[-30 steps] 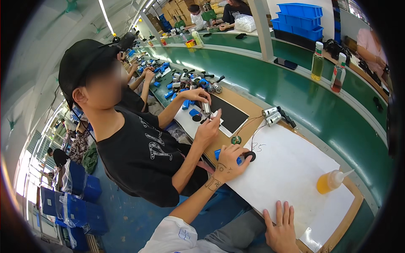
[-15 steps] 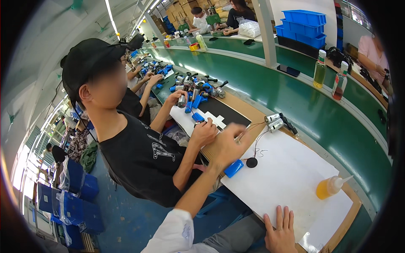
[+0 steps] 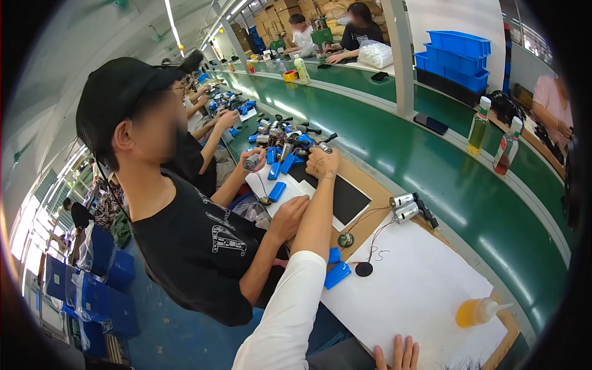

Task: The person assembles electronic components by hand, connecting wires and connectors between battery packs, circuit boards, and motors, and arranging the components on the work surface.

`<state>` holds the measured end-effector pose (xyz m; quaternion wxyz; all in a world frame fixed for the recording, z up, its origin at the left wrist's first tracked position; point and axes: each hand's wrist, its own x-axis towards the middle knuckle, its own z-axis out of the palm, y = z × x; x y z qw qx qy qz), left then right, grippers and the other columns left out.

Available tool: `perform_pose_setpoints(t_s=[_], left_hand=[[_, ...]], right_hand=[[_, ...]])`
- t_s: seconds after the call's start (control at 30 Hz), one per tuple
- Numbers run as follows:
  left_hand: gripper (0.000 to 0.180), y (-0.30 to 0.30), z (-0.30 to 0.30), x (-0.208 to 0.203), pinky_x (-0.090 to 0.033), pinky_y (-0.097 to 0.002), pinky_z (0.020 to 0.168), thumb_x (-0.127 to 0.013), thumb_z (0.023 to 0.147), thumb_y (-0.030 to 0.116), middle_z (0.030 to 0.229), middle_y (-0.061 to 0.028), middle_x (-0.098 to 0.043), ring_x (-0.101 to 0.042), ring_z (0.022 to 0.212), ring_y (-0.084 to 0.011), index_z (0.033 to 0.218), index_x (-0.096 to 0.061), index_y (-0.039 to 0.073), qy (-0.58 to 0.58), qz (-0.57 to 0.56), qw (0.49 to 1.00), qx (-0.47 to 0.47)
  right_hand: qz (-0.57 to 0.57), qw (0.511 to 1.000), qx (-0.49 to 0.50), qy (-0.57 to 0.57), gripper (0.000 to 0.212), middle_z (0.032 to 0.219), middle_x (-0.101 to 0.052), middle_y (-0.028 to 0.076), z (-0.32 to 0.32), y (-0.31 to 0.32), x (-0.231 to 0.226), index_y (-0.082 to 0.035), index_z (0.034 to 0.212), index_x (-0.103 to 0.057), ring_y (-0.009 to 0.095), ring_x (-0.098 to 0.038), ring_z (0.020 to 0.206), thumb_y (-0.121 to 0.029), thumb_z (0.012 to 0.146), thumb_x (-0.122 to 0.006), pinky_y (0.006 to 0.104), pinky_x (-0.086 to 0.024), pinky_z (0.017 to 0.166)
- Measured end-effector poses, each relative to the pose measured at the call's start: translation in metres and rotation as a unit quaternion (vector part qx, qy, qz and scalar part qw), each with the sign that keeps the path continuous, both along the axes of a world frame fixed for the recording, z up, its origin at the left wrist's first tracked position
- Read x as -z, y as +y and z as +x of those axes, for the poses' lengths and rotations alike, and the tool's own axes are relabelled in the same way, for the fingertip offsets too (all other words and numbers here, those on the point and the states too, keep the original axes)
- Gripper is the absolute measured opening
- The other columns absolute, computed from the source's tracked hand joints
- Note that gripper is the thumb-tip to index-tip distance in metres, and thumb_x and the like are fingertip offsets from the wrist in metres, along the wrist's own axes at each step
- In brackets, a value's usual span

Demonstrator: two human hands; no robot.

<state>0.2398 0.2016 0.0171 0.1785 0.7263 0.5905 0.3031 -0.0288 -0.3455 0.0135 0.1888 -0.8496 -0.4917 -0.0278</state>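
My left hand [image 3: 323, 163] reaches far forward across the cardboard to the near edge of a heap of parts. Its fingers are curled round a small silver motor [image 3: 325, 148] there, partly hidden by them. My right hand [image 3: 398, 354] lies with fingers apart on the near edge of the white paper [image 3: 419, 277], cut off by the picture's lower rim. Between my hands are two silver motors [image 3: 404, 208] side by side, wired to a round green circuit board [image 3: 346, 239], a black disc [image 3: 364, 269] and blue battery packs [image 3: 337, 275].
A bottle of yellow liquid [image 3: 473, 312] with a pointed nozzle stands at the paper's right. Close on my left, a co-worker in a black cap [image 3: 132, 92] handles a motor [image 3: 251, 161]. A green conveyor belt [image 3: 394, 148] runs beyond, with two drink bottles [image 3: 478, 126] past it.
My left hand has moved forward from beside the wires to the heap, uncovering the green board and another blue pack. The co-worker's nearer hand has drawn back slightly. The view has shifted a little.
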Motion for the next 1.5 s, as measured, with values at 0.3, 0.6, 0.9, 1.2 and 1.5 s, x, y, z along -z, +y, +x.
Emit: perform_pose_setpoints(t_s=[0.3, 0.6, 0.9, 1.2, 1.5], left_hand=[[0.033, 0.006, -0.039, -0.012, -0.054, -0.0269, 0.071, -0.077, 0.089, 0.038, 0.095, -0.0104, -0.075, -0.069, 0.085, -0.0127, 0.092, -0.07, 0.006, -0.473, -0.363, 0.783, 0.177], [0.034, -0.131, -0.074, -0.104, -0.054, -0.0337, 0.079, -0.07, 0.099, 0.035, 0.093, -0.012, -0.071, -0.065, 0.082, -0.0197, 0.113, -0.067, 0.004, -0.653, -0.419, 0.413, 0.476], [0.039, -0.294, -0.13, -0.101, -0.048, -0.0378, 0.088, -0.064, 0.103, 0.035, 0.106, -0.0137, -0.065, -0.056, 0.094, -0.0221, 0.124, -0.061, 0.002, -0.596, -0.585, 0.209, 0.508], [0.05, -0.359, -0.114, -0.031, -0.043, -0.0415, 0.114, -0.072, 0.097, 0.021, 0.133, -0.0076, -0.067, -0.06, 0.125, -0.0189, 0.143, -0.058, 0.007, -0.543, -0.546, 0.297, 0.565], [0.047, -0.352, -0.09, -0.001, -0.05, -0.0333, 0.105, -0.071, 0.097, 0.007, 0.131, -0.0056, -0.067, -0.064, 0.115, -0.0148, 0.142, -0.06, 0.004, -0.56, -0.586, 0.301, 0.503]], right_hand=[[0.008, 0.998, 0.064, -0.027, 0.031, 0.147, -0.059, 0.016, -0.005, 0.01, 0.011, -0.016, 0.127, -0.073, 0.042, -0.053, 0.138, -0.011, 0.098, -0.064, 0.0547, -0.043, 0.116], [-0.019, 0.999, 0.017, -0.019, 0.062, 0.154, -0.045, 0.03, -0.008, -0.002, 0.0, -0.011, 0.147, -0.055, 0.053, -0.045, 0.14, -0.005, 0.086, -0.062, 0.0647, -0.035, 0.118], [0.258, 0.963, 0.083, -0.007, 0.035, 0.108, -0.074, 0.014, 0.066, 0.013, -0.065, -0.004, 0.111, -0.07, 0.033, -0.072, 0.095, -0.003, 0.077, -0.081, 0.0402, -0.058, 0.081], [0.542, 0.812, 0.174, 0.132, 0.023, 0.097, -0.073, 0.009, 0.164, 0.063, -0.105, 0.003, 0.108, -0.072, 0.016, -0.071, 0.09, -0.004, 0.088, -0.081, 0.0296, -0.055, 0.08], [0.519, 0.797, 0.165, 0.261, 0.018, 0.099, -0.073, 0.004, 0.193, 0.071, -0.082, 0.006, 0.111, -0.075, 0.009, -0.065, 0.091, -0.003, 0.096, -0.072, 0.0241, -0.052, 0.082]])
